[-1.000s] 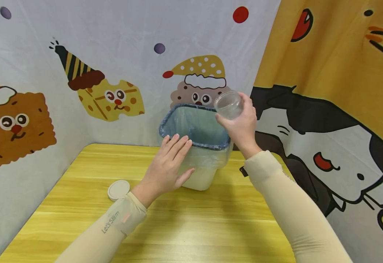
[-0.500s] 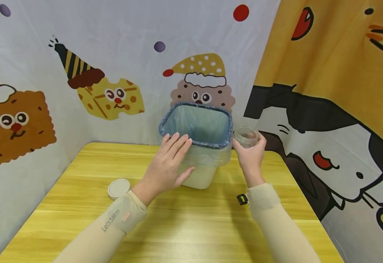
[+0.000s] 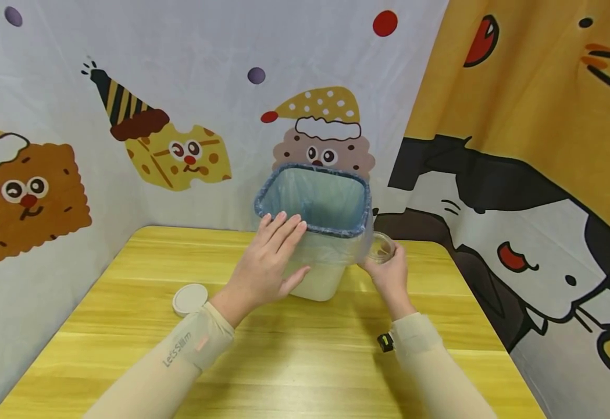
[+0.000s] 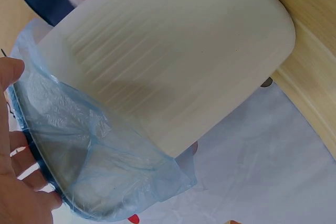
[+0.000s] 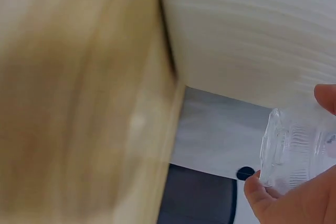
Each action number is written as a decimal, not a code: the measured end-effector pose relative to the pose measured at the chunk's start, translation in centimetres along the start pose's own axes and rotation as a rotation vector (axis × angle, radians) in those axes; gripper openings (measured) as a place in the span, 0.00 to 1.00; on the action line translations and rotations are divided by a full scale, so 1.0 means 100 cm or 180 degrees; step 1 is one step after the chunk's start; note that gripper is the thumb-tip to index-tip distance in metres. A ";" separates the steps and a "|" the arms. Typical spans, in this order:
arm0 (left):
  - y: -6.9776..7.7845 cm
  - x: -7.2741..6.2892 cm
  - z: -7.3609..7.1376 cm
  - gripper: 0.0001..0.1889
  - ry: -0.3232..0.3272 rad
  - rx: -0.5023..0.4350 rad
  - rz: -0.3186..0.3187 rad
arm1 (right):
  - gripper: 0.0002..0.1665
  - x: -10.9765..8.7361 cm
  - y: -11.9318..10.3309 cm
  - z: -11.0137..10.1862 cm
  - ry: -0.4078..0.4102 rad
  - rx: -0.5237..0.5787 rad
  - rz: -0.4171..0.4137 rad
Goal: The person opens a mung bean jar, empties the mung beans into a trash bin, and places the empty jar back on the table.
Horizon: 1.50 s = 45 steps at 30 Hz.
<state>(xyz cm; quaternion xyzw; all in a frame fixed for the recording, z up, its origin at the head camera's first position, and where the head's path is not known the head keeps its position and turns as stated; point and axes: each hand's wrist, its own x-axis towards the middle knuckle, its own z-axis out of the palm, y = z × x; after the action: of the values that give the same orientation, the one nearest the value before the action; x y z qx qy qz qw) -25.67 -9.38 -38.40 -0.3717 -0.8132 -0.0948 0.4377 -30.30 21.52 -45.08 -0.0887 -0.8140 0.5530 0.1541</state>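
Observation:
A pale trash bin point(image 3: 317, 284) stands on the table, its mouth lined with a translucent blue bag point(image 3: 331, 201) folded over the rim. My left hand point(image 3: 263, 270) rests on the near rim, fingers straight and thumb spread; in the left wrist view its fingers point(image 4: 26, 163) lie across the bag-covered edge. To the bin's right, my right hand point(image 3: 390, 279) grips a clear jar point(image 3: 382, 247) with its mouth up and uncovered. The jar's ribbed side point(image 5: 299, 153) shows in the right wrist view, its base above table height.
A round white lid point(image 3: 189, 299) lies on the wooden table point(image 3: 294, 372), left of the bin. Behind the table hangs a cartoon-printed cloth point(image 3: 195, 75), with a yellow one point(image 3: 519, 105) at the right. A small black device point(image 3: 385, 343) sits at my right wrist.
My right hand has brought the jar down from above the bin's right rim to beside the bin, turning it mouth up. The left hand and the bin stay in place.

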 end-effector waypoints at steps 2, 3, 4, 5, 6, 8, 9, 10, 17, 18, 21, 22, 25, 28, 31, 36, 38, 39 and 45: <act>0.000 0.000 0.000 0.46 -0.0011 -0.0005 -0.0002 | 0.52 -0.004 0.005 0.001 -0.0059 0.0009 0.0019; 0.000 0.000 0.000 0.46 -0.0017 -0.0004 -0.0004 | 0.52 -0.006 0.007 0.001 -0.0086 0.0012 0.0027; 0.000 0.000 0.000 0.46 -0.0021 0.0000 -0.0003 | 0.51 -0.008 0.009 0.001 -0.0107 0.0021 0.0039; 0.000 0.001 0.000 0.46 -0.0022 0.0002 -0.0002 | 0.51 -0.011 0.011 0.001 -0.0136 0.0025 0.0056; 0.000 0.001 0.001 0.46 -0.0027 0.0001 -0.0003 | 0.52 -0.013 0.013 0.001 -0.0162 0.0015 0.0090; 0.000 0.001 0.001 0.46 -0.0029 -0.0010 -0.0003 | 0.53 -0.018 0.017 0.001 -0.0217 0.0038 0.0181; 0.000 0.001 0.001 0.46 -0.0038 -0.0012 -0.0007 | 0.54 -0.020 0.019 0.001 -0.0242 0.0026 0.0219; 0.000 0.001 0.001 0.46 -0.0040 -0.0021 -0.0008 | 0.55 -0.022 0.020 0.000 -0.0261 0.0025 0.0254; -0.001 0.001 0.002 0.46 -0.0066 -0.0046 -0.0025 | 0.57 -0.033 0.031 -0.004 -0.0413 -0.0065 0.0404; -0.001 0.001 0.002 0.46 -0.0065 -0.0044 -0.0024 | 0.58 -0.035 0.033 -0.004 -0.0446 -0.0063 0.0421; -0.001 0.000 0.002 0.46 -0.0056 -0.0045 -0.0021 | 0.58 -0.039 0.036 -0.006 -0.0520 -0.0081 0.0450; -0.001 0.000 0.002 0.46 -0.0052 -0.0048 -0.0022 | 0.58 -0.040 0.038 -0.006 -0.0536 -0.0096 0.0456; -0.001 0.000 0.003 0.46 -0.0045 -0.0043 -0.0015 | 0.58 -0.043 0.040 -0.007 -0.0605 -0.0154 0.0459; -0.002 0.000 0.003 0.46 -0.0040 -0.0042 -0.0018 | 0.59 -0.046 0.043 -0.007 -0.0672 -0.0231 0.0460; -0.002 0.000 0.003 0.45 -0.0040 -0.0035 -0.0027 | 0.59 -0.048 0.046 -0.006 -0.0739 -0.0317 0.0456; -0.001 0.001 0.002 0.46 -0.0022 -0.0033 -0.0024 | 0.57 -0.053 0.049 -0.004 -0.0887 -0.0408 0.0409; -0.001 0.001 0.002 0.46 -0.0016 -0.0036 -0.0022 | 0.56 -0.057 0.048 -0.002 -0.0938 -0.0417 0.0394; -0.001 0.000 0.002 0.46 -0.0024 -0.0034 -0.0028 | 0.56 -0.058 0.047 -0.001 -0.0963 -0.0414 0.0379; -0.001 0.000 0.002 0.46 -0.0037 -0.0061 -0.0039 | 0.53 -0.072 0.041 0.006 -0.1090 -0.0402 0.0284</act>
<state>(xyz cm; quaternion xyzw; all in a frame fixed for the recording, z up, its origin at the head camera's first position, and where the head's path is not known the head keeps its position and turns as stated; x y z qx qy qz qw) -25.86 -9.33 -38.46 -0.3715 -0.8170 -0.1031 0.4288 -23.89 20.26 -50.20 -0.0389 -0.8567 0.5141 -0.0174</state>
